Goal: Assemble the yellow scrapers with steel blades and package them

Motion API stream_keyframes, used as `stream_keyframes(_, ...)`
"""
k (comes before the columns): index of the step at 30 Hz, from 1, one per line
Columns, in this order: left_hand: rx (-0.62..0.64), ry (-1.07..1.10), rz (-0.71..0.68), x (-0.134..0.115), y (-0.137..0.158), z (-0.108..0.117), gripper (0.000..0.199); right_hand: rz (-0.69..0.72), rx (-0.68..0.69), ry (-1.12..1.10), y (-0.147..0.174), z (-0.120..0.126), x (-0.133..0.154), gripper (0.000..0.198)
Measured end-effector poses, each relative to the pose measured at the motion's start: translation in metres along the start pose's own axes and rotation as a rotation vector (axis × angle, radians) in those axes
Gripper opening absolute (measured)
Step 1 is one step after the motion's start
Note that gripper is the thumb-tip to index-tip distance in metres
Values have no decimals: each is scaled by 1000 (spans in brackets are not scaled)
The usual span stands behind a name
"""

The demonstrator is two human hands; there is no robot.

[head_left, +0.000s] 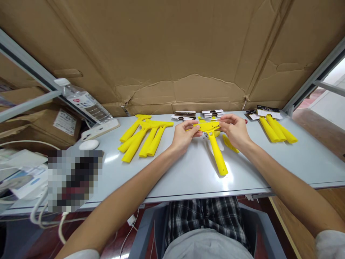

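Observation:
In the middle of the head view is a yellow T-shaped scraper (217,153), its handle pointing toward me. My left hand (185,135) pinches the left end of its wide head between thumb and fingers. At the other end of that head, my right hand (234,130) has its thumb and fingers closed on the edge. A thin metallic strip shows along the top of the head; its exact form is unclear. Partly behind my right hand lies a small yellow piece (230,144). A red tip (246,121) sticks out beyond the right fingers, the rest hidden.
Several yellow T-shaped scrapers (134,144) lie piled at left on the grey table (172,180). Carded ones (279,129) are at right. Folded cards (184,115) sit by the cardboard wall (172,54). A bottle (86,102), white phone (101,129) and cables stand left.

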State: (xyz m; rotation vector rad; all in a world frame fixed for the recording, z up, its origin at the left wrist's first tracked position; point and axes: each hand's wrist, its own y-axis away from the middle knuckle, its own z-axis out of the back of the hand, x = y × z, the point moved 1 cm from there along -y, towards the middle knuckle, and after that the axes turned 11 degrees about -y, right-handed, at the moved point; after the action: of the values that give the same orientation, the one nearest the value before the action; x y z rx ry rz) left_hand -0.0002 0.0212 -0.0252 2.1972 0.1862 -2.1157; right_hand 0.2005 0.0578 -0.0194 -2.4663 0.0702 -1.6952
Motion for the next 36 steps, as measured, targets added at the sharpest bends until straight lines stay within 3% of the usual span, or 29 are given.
stream_keyframes(8, -20, -24, 2, -2, 1, 1, 24, -27, 24, -55, 1, -4, 5, 33)
stream_keyframes(16, -30, -37, 3, -6, 4, 2, 39, -62, 5, -41, 2, -4, 12, 30)
stream_keyframes(24, -47, -26, 30, -8, 2, 2, 37, -129, 30, -44, 6, -6, 10, 34)
stream_keyframes(30, -34, -27, 32, -8, 2, 2, 31, -256, 28, -51, 7, -10, 8, 24)
stream_keyframes(36, -21, -24, 34, -10, 3, 2, 31, -254, 3, -70, 6, -9, 7, 22)
